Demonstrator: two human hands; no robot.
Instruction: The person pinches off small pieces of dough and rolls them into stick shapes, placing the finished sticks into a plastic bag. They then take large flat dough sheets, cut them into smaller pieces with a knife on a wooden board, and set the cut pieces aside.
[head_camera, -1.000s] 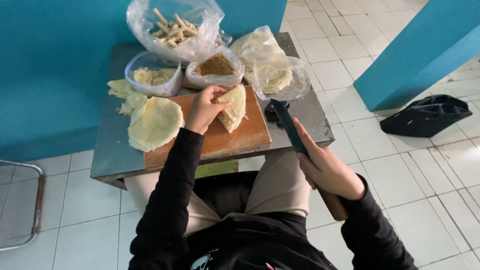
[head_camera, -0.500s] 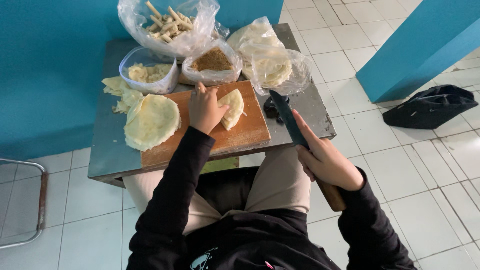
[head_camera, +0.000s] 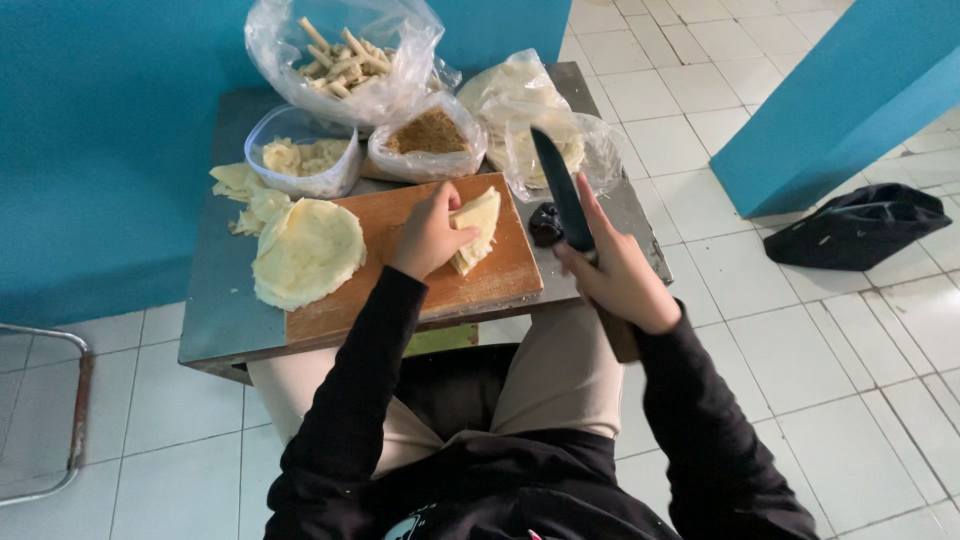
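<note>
The left hand (head_camera: 428, 236) presses the folded wrapper (head_camera: 476, 228) flat on the wooden board (head_camera: 420, 290) while the right hand (head_camera: 615, 280) grips a dark knife (head_camera: 562, 192) beside it, so fingers should stay behind the cut line.

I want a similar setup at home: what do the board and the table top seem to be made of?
Board: likely wood, matte reddish-brown with faint grain. Table: probably sheet metal, dull grey with a soft sheen and a thin folded edge.
</note>
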